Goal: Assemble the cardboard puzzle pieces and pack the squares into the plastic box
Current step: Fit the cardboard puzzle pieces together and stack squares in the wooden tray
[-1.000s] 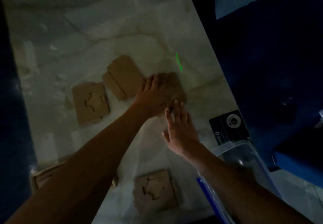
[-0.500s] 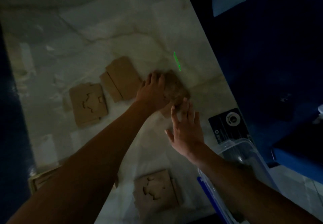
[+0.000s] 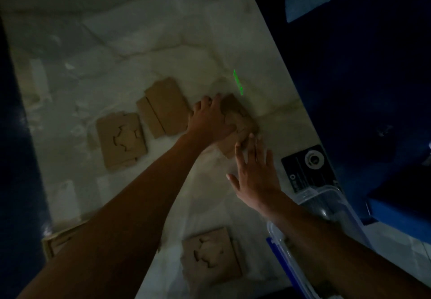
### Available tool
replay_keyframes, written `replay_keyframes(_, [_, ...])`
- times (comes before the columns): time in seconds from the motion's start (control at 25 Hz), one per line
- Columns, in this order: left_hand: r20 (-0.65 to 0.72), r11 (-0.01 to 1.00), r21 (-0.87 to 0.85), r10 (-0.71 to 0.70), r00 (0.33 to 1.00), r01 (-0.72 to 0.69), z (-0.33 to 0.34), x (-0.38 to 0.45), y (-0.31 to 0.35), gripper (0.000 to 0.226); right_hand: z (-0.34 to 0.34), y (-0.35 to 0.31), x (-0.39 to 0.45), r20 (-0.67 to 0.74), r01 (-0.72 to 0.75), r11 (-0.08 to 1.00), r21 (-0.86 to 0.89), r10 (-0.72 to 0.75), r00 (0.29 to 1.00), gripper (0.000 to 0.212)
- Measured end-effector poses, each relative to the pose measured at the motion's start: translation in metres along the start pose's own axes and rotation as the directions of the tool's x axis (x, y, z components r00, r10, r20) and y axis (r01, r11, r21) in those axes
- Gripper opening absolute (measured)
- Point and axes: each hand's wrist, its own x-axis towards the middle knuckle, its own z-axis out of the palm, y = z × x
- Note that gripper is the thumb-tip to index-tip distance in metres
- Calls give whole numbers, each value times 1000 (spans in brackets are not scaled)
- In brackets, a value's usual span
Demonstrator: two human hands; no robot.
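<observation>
The scene is dim. My left hand [image 3: 210,121] presses flat on a cardboard puzzle square [image 3: 240,119] near the table's right edge. My right hand [image 3: 256,173] is spread with fingers apart, and its fingertips touch that square's near corner. An assembled square [image 3: 121,139] with a jigsaw seam lies to the left. Two plain cardboard pieces [image 3: 163,107] sit side by side between it and my left hand. Another seamed square [image 3: 210,259] lies near the front edge. The clear plastic box [image 3: 326,207] with a blue clip stands at the right, partly under my right forearm.
The pale marble table [image 3: 116,42] ends at a diagonal right edge with dark blue floor beyond. A black card [image 3: 305,168] lies beside the box. More cardboard [image 3: 58,242] shows at the front left corner. A green light streak [image 3: 238,82] marks the tabletop.
My right hand has slid forward and right until its fingertips reach the square. My left hand has stayed pressed on the same square.
</observation>
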Motion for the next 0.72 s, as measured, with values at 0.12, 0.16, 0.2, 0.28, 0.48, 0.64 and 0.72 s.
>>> replay_keyframes(0.12, [-34,997,-76,-35,999,33,-5,-2,3,88,0,5,0,6,1,1000,1,-1,1000,89])
replay_keyframes(0.16, [-56,994,-109,-35,998,29,-6,-3,4,83,1,5,-1,4,-1,1000,0,1,1000,89])
replay_keyframes(0.2, [-83,990,-142,-35,996,23,-7,-5,4,78,2,4,-2,-2,-7,1000,-8,7,1000,90])
replay_keyframes(0.28, [-140,981,-195,-44,989,16,-10,-6,4,67,3,2,-4,-22,-39,999,-30,38,999,91])
replay_keyframes(0.48, [-170,966,-253,-91,981,46,-14,-8,4,39,5,3,-7,-14,-99,995,-15,98,995,93])
replay_keyframes(0.64, [-124,935,-341,-144,982,94,-20,-12,5,25,0,2,-5,25,-106,994,-21,107,994,95])
replay_keyframes(0.72, [-110,911,-400,-161,981,105,-22,-16,5,23,-4,1,-2,24,-115,992,59,114,993,91])
